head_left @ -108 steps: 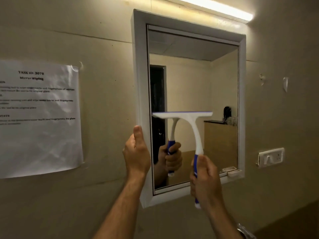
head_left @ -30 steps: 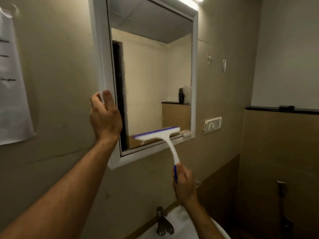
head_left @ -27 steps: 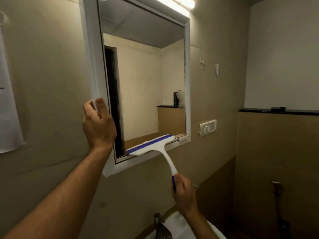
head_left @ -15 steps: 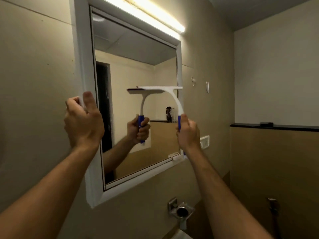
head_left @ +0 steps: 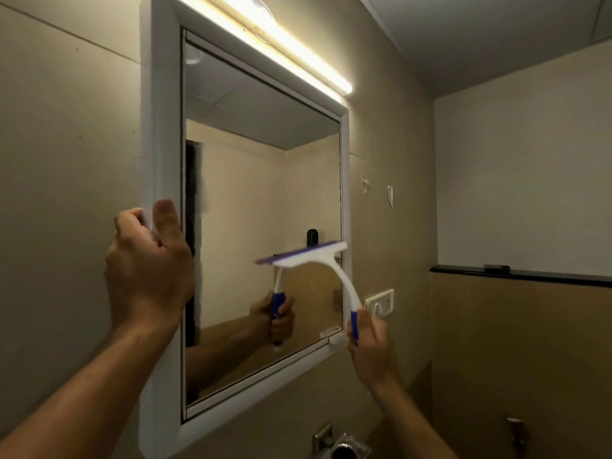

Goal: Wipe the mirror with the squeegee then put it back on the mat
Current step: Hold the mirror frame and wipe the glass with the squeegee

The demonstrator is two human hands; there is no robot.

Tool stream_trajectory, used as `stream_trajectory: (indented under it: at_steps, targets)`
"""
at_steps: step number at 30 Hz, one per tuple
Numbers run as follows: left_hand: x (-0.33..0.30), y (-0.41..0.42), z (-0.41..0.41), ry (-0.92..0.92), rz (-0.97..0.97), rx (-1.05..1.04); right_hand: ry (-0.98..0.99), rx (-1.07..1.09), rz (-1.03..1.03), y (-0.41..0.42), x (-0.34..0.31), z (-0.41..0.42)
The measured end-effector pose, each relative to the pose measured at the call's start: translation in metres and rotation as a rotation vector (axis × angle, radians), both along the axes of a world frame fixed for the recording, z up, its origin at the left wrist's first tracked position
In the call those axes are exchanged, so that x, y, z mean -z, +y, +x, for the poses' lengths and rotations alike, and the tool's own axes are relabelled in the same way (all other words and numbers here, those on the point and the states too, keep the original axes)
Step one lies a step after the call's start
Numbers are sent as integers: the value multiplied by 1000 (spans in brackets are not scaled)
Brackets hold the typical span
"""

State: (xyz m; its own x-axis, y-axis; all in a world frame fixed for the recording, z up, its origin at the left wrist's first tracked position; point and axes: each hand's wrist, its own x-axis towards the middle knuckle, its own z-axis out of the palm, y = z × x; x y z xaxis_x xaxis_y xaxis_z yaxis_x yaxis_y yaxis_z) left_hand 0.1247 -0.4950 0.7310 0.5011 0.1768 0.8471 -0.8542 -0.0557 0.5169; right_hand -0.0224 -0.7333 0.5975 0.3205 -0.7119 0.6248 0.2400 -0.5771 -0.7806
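Observation:
A mirror (head_left: pixel 258 200) in a white frame (head_left: pixel 159 127) hangs on the beige wall. My left hand (head_left: pixel 149 270) grips the frame's left edge, thumb on the front. My right hand (head_left: pixel 371 342) is closed around the blue grip of a white squeegee (head_left: pixel 318 260). Its blade, edged in blue, lies tilted against the glass at the right side, a little below mid-height. The glass reflects the squeegee and my hand. No mat is in view.
A lit tube light (head_left: pixel 281 44) runs above the mirror. A white switch plate (head_left: pixel 381 303) sits on the wall right of the frame. A chrome tap (head_left: pixel 344 445) shows at the bottom edge. A black ledge (head_left: pixel 516 273) tops the tiled wall on the right.
The squeegee blade has come down the right side of the glass since half a second ago and now tilts. My left hand has stayed on the frame's left edge.

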Motion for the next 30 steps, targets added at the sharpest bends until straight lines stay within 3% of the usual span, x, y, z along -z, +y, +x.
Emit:
stream_trajectory:
  at_steps: [5,14,23,27,30]
  targets:
    - [6,-8,-2,28,-8,-1,-14,94,-41,-6,-33,18]
    - [5,-11,1,59,-25,-39,19,57,152,5,74,21]
    - [3,-9,-5,82,-33,-26,-26,46,57,5,15,15]
    - [4,-8,-6,94,-33,-29,12,-27,191,10,56,15]
    - [4,-9,-7,94,-43,-36,94,81,239,10,94,13]
